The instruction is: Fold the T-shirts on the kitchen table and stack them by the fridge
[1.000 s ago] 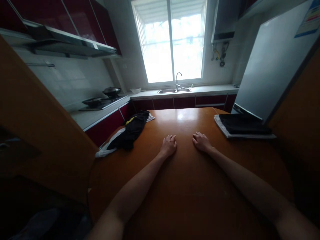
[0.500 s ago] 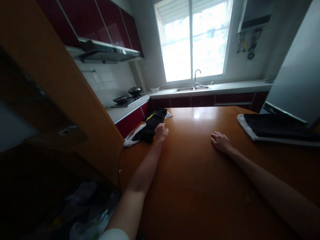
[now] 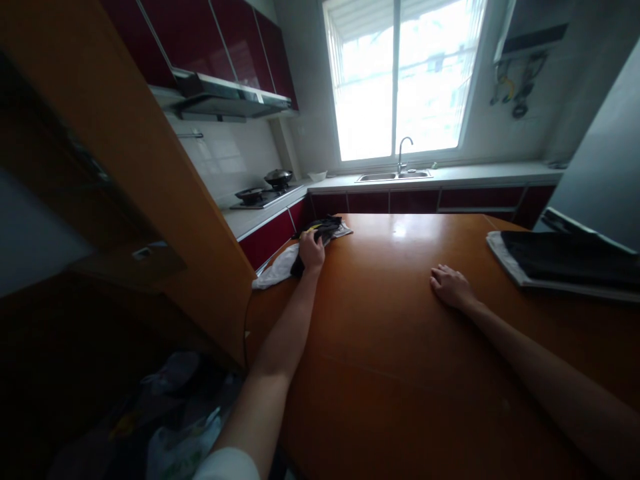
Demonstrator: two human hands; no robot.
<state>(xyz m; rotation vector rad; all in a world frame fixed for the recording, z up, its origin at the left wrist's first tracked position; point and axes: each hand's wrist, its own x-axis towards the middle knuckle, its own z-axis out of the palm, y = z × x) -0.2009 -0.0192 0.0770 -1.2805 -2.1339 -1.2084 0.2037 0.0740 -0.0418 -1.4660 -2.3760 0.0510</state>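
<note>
My left hand (image 3: 312,252) is closed on a black garment (image 3: 327,230) with a yellow stripe, at the far left edge of the wooden table (image 3: 380,300). My fingertips are partly hidden behind the hand. Beside it a white garment (image 3: 278,268) lies crumpled, reaching the table's left edge. My right hand (image 3: 451,287) rests flat on the tabletop with its fingers stretched out, holding nothing. To the right of it lies a flat stack of folded dark and white clothes (image 3: 565,257).
A wooden cabinet panel (image 3: 200,220) rises close to the table's left side. Plastic bags (image 3: 185,440) lie low at the left. Behind the table are a stove with pans (image 3: 277,177), a counter with a sink (image 3: 377,178) and a window. A pale fridge-like surface (image 3: 600,153) stands at the right.
My left hand has moved onto the black garment and closed on it; the cloth's near part has shifted, showing more of the white garment. The view has turned slightly left. My right hand stays put.
</note>
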